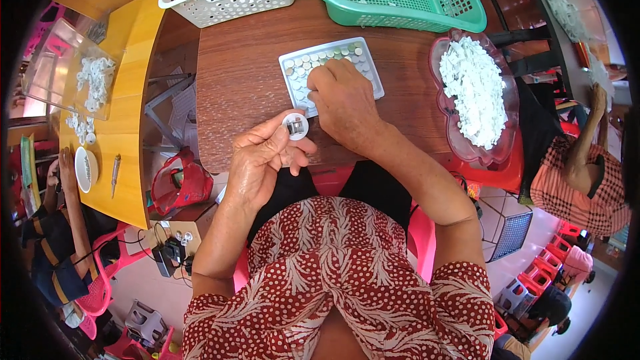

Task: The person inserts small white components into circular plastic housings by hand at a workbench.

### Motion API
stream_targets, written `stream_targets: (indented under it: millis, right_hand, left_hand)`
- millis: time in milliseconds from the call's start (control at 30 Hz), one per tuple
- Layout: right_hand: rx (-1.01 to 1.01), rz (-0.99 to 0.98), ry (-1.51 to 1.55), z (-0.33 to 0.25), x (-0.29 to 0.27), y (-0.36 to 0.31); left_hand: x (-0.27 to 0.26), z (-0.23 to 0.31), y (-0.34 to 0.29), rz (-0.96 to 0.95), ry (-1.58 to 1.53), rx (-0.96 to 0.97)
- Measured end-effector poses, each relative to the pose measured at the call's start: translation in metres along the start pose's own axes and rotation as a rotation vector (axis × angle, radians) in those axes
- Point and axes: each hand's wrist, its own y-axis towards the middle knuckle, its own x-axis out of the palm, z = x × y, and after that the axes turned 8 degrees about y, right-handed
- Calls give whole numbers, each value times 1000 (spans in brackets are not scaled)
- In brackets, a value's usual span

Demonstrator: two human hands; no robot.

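Note:
Between the thumb and fingers of my left hand is a small round white plastic part with dark and metallic pieces in its middle. It is held just off the table's near edge. My right hand reaches over a shallow white tray, fingers bent down onto it. Rows of small round pale discs fill the tray's far side. The right fingertips are hidden behind the hand, so what they pinch, if anything, does not show.
A pink scalloped dish heaped with small white parts stands at the right. At the back are a white perforated basket and a green basket with white parts. Other people sit at a yellow table left and at the right.

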Motion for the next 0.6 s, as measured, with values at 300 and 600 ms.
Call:
stream_targets:
  millis: [300, 600]
  right_hand:
    - [-101, 162, 176, 1, -9, -16]
    - [-238, 286, 258, -26, -17, -32]
  left_hand:
    - [4, -1, 2, -4, -27, -22]
    - [24, 1, -1, 27, 23, 46]
